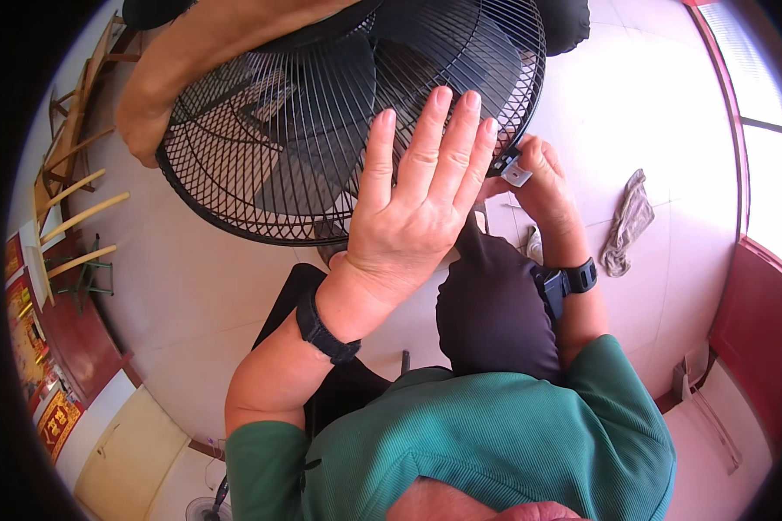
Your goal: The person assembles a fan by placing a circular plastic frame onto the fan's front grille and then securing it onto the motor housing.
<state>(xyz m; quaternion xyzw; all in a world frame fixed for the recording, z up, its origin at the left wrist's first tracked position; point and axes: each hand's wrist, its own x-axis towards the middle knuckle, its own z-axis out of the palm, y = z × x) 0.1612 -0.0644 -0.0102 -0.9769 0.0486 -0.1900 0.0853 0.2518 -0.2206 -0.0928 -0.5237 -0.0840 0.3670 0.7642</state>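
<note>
A large black fan [313,130] with a round wire guard fills the upper middle, its dark blades showing through the wires. My left hand [421,195] is open in front of the guard, fingers stretched upward and back of the hand in view; whether the palm touches the wires I cannot tell. At the guard's lower right rim, my right hand [540,174] is closed on a small silver metal clip [518,173], thumb below it and fingers curled above. Part of that grip is hidden.
Another person's bare arm [178,78] reaches round the fan's left side, the hand at its rim. A grey cloth [630,221] lies on the pale tiled floor to the right. Wooden furniture [82,217] stands at the left, and a red door panel [760,321] at the right.
</note>
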